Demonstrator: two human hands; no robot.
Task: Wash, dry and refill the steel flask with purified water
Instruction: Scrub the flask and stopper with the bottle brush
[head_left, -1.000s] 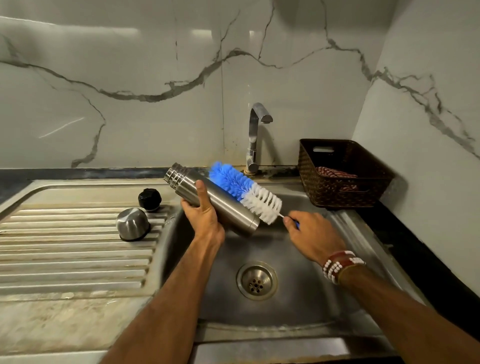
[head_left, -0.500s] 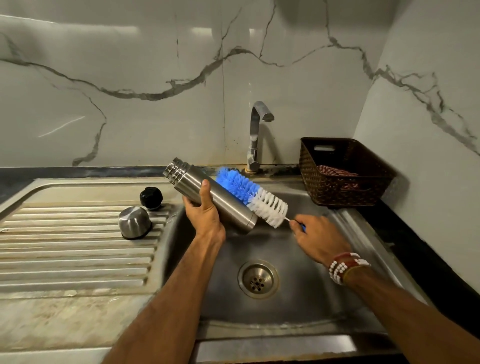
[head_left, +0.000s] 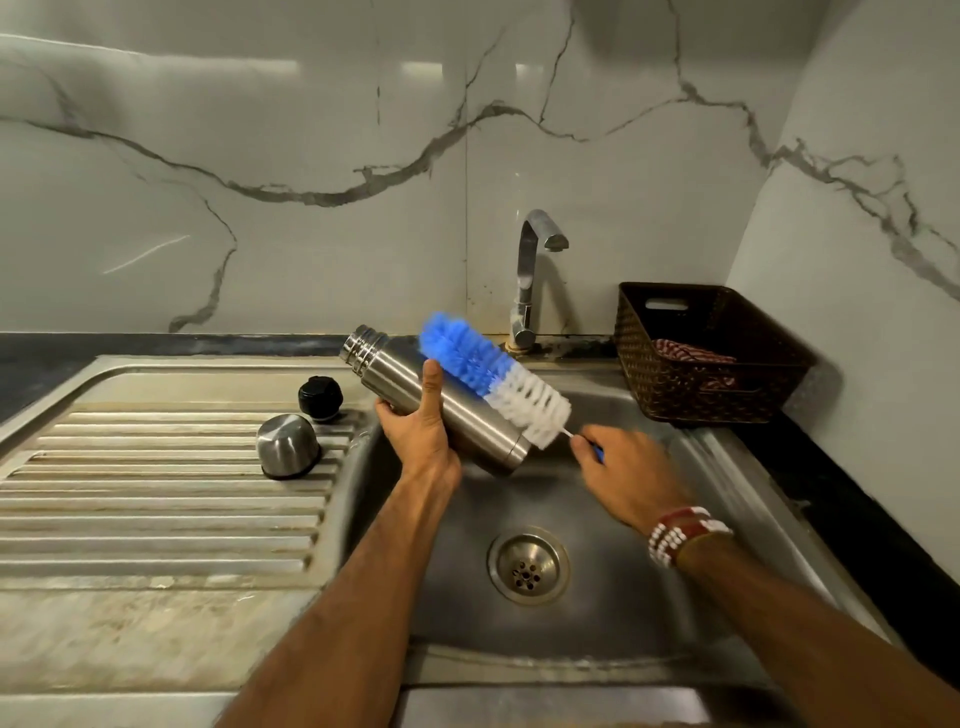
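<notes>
Now grips the steel flask (head_left: 480, 427) with curled left hand (head_left: 415, 439), tilted above the sink (head_left: 675, 597); pinches the bottle brush (head_left: 493, 375) by its handle with right hand (head_left: 629, 470), bristles laid against flask side.

White marble-look wall tiles (head_left: 311, 145) with grey veins along the dark table's (head_left: 841, 499) far and right edges. Soft glare (head_left: 270, 67) high on the back wall. Steel sink (head_left: 597, 639) and ribbed drainboard (head_left: 156, 519) sunk in.

This is a home kitchen: a steel sink (head_left: 701, 519) with a tap (head_left: 530, 270) sits mid-frame, a ridged draining board (head_left: 156, 509) at left, marble-look wall tiles (head_left: 311, 130) above
</notes>
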